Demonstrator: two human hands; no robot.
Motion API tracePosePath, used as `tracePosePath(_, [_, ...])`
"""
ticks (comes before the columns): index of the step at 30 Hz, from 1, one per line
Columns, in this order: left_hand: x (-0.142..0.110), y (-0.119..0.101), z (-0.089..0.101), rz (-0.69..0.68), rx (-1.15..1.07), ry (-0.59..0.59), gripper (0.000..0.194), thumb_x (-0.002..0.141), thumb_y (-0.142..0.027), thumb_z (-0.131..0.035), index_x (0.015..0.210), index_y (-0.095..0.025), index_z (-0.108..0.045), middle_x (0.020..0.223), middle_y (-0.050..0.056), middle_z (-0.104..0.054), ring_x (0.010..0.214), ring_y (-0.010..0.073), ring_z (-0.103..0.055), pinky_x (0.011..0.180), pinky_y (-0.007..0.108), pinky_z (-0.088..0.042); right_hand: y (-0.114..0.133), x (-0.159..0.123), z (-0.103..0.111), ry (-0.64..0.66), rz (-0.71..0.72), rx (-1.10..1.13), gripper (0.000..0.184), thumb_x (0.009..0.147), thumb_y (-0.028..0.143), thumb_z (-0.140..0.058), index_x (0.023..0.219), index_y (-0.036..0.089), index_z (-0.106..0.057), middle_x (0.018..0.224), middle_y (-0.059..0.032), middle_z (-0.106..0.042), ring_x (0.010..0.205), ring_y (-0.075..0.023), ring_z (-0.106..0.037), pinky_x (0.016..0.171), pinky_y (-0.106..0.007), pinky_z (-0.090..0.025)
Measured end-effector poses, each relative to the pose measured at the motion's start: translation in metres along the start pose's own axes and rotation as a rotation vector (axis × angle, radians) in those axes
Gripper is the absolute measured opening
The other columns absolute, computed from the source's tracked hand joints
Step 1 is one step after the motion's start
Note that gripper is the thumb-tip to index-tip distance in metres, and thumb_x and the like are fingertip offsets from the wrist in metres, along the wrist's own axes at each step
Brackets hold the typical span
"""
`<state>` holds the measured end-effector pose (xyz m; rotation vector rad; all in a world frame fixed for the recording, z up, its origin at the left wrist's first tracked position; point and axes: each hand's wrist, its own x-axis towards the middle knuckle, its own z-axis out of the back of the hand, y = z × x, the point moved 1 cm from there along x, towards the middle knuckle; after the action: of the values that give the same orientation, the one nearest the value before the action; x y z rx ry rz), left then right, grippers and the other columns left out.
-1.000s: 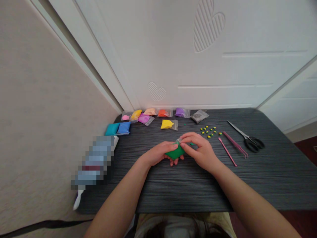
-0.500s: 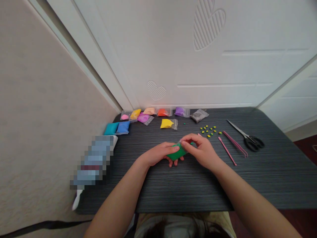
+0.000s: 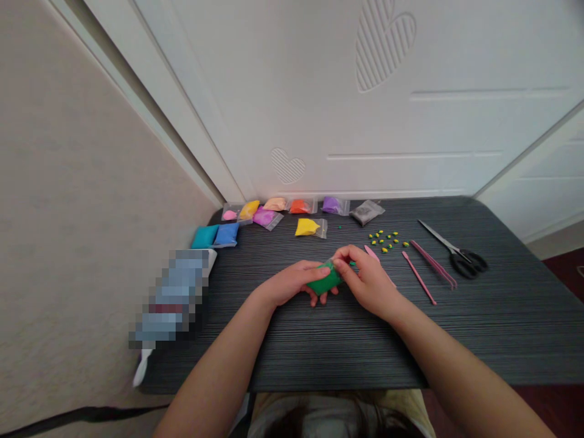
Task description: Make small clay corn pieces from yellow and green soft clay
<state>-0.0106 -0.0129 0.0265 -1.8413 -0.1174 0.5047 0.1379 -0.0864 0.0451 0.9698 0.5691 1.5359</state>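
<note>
A small clear bag of green modelling clay (image 3: 325, 281) is held above the middle of the dark table. My left hand (image 3: 296, 281) grips the bag from the left, thumb on top and fingers underneath. At the bag's upper right edge, my right hand (image 3: 362, 274) pinches the clear plastic between thumb and fingers. A pink flat tool (image 3: 371, 253) lies partly hidden behind my right hand. Several tiny yellow-and-green pieces (image 3: 384, 250) are scattered beyond that hand. Past the bag lies a packet of yellow clay (image 3: 306, 227).
Several coloured clay packets line the back edge, among them orange (image 3: 300, 207), purple (image 3: 331, 205) and grey (image 3: 366, 213). A pink stick tool (image 3: 418, 278), pink tweezers (image 3: 433, 265) and black-handled scissors (image 3: 456, 250) lie right. A blurred-out package (image 3: 173, 298) sits left by the wall.
My right hand has gone from resting fingers over the bag's top to pinching its edge, and has turned slightly, uncovering more of the pink flat tool. The left hand keeps its hold.
</note>
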Motion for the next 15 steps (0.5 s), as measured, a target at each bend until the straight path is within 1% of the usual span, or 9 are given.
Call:
tracePosePath(3, [-0.0005,0.0008,0.0014,-0.010,-0.008,-0.002,0.034,0.079,-0.039,-0.045,0.089,-0.009,-0.057,0.082,0.013,-0.060,0.056,0.0128,-0.055,0.042,0.019,-0.040,-0.0017,0.0007,0.0022,0.019,0.033,-0.018,0.013,0.084,0.025,-0.041,0.088,0.020,-0.052,0.078,-0.0010,-0.056,0.073,-0.0126,-0.051,0.068,-0.026,-0.040])
tracePosePath(7, [-0.0005,0.0009,0.0022,-0.025,-0.005,-0.013,0.033,0.079,-0.039,-0.045,0.088,-0.010,-0.057,0.081,0.012,-0.060,0.056,0.0127,-0.055,0.041,0.019,-0.041,-0.0037,0.0017,0.0025,0.035,0.094,-0.041,0.013,0.085,0.022,-0.039,0.083,0.020,-0.051,0.078,-0.0017,-0.055,0.074,-0.0128,-0.050,0.068,-0.026,-0.040])
tracePosePath(11, [0.0000,0.0000,0.0009,-0.016,-0.019,-0.009,0.032,0.079,-0.039,-0.046,0.089,-0.010,-0.057,0.082,0.012,-0.059,0.057,0.0128,-0.055,0.042,0.019,-0.040,-0.0047,0.0012,-0.0009,0.029,0.071,-0.103,0.011,0.085,0.021,-0.037,0.081,0.020,-0.048,0.075,-0.0014,-0.054,0.070,-0.0129,-0.050,0.063,-0.025,-0.039])
tracePosePath(15, [0.0004,-0.0012,-0.0018,-0.024,-0.071,0.023,0.034,0.081,-0.039,-0.042,0.090,-0.010,-0.057,0.081,0.012,-0.059,0.058,0.0137,-0.056,0.042,0.020,-0.040,-0.0037,-0.0006,-0.0029,0.012,0.033,-0.144,0.011,0.085,0.022,-0.036,0.082,0.021,-0.046,0.071,-0.0007,-0.054,0.066,-0.0126,-0.051,0.060,-0.024,-0.038])
